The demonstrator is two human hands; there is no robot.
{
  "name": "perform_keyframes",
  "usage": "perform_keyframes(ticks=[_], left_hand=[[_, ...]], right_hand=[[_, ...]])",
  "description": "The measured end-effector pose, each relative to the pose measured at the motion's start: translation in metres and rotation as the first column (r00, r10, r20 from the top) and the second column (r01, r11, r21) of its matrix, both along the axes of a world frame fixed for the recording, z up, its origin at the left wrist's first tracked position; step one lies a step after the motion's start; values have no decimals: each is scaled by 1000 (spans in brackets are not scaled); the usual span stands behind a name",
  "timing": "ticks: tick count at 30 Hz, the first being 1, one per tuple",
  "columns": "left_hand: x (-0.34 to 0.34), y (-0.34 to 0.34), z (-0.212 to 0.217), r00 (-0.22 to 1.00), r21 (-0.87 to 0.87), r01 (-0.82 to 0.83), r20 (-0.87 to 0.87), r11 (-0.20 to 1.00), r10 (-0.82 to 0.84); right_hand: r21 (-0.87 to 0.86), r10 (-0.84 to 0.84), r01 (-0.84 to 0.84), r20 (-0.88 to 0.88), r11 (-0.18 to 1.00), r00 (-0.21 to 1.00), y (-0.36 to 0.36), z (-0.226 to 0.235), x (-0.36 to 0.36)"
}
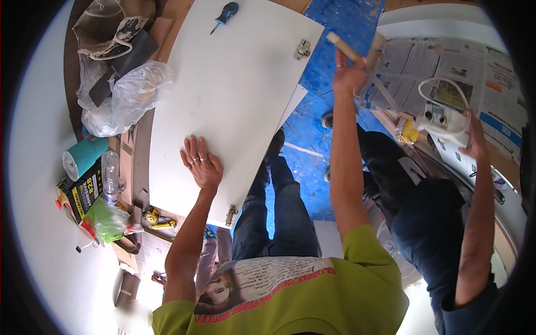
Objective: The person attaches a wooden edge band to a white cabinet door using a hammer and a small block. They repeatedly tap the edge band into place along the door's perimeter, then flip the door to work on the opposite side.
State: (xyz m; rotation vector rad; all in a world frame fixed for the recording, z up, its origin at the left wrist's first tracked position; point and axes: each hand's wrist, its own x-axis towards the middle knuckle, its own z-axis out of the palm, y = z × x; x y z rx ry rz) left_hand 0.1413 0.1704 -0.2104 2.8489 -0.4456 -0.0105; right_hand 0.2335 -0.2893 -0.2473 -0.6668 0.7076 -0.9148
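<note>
My left hand [202, 166] rests flat on a large white cabinet door [234, 95], its fingers spread and a ring on one of them. Two metal hinges are fixed along the door's right side, an upper hinge [302, 49] and a lower hinge [231, 215]. Near the door's far end lies a blue and black screwdriver [225, 15]. To the right of the door, my raised right hand [350, 76] is closed on a pale wooden stick [343, 47]. Part of that stick is hidden by the hand.
At right a co-worker's hand [475, 137] holds a white box-shaped device [444, 120] with a looped cord, beside a newspaper-covered surface [391, 56]. Blue sheeting [315, 139] covers the floor. Plastic bags [137, 92], a bottle [110, 176] and a tape measure [153, 216] lie left.
</note>
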Motion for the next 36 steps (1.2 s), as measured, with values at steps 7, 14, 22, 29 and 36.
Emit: perform_keyframes(ticks=[7,14,22,29,36], left_hand=[[0,-3,-1,1000,-5,8,7,1000,-8],[2,-1,3,1000,-10,10,30,1000,-10],[3,-1,-2,992,-75,88,97,993,-80],[-7,0,-19,966,19,77,246,997,-79],[-5,3,-11,965,44,62,254,997,-71]], right_hand=[[-30,52,-52,-14,998,999,-3,-6,-6],[72,62,-59,-40,996,997,34,-21,-31],[56,39,-39,9,998,999,47,-40,-61],[37,144,-140,-306,990,941,96,14,-108],[-98,78,-148,-510,984,857,151,53,-240]])
